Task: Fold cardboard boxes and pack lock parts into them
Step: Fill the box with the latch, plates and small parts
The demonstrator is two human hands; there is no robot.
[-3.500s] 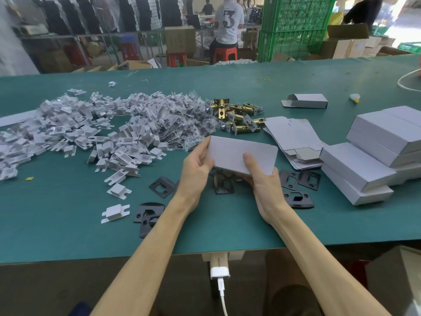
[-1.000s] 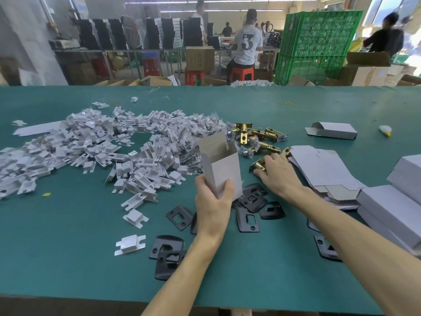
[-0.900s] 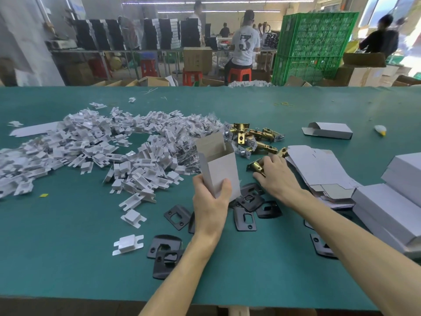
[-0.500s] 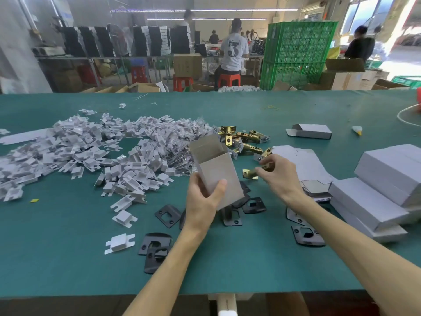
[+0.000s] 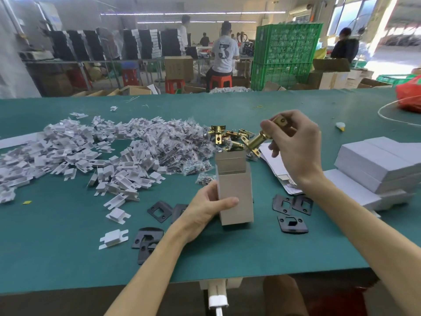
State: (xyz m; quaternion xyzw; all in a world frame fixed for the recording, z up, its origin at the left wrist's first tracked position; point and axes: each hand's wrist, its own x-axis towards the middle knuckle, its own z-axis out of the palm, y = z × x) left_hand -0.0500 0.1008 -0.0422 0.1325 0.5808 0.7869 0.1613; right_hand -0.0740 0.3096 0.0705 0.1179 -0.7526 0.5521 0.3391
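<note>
Grey cardboard box (image 5: 234, 195), one, gripped upright at centre frame by left hand (image 5: 205, 210), thumb across the front face, fingers curled round the left edge, top flaps standing open; bottom edge close to green table (image 5: 68, 258), contact not clear. One brass latch (image 5: 257, 139) pinched between thumb and fingertips of right hand (image 5: 293, 144), held above and to the right of the box's open mouth, tilted with its plate end lowest, near the rear flap and not yet inside. Behind the box, a small latch heap (image 5: 227, 135), too tangled for an exact count. Black strike plates (image 5: 292, 224), seven in view: three lower right of the box, four lower left, one of those half hidden behind the left hand. Across the left half of the frame, a sprawl of white plastic pieces (image 5: 79, 151), far too many to count, bordered on its right by small screw bags (image 5: 182, 149). Under the right forearm, one loose stack of flat box blanks (image 5: 275, 165); at right edge, finished white boxes (image 5: 376, 165) piled in layers, number unclear. Upper right, stacked green crates (image 5: 284, 49); beside them, one seated person (image 5: 224, 53), back turned, on a red stool.
</note>
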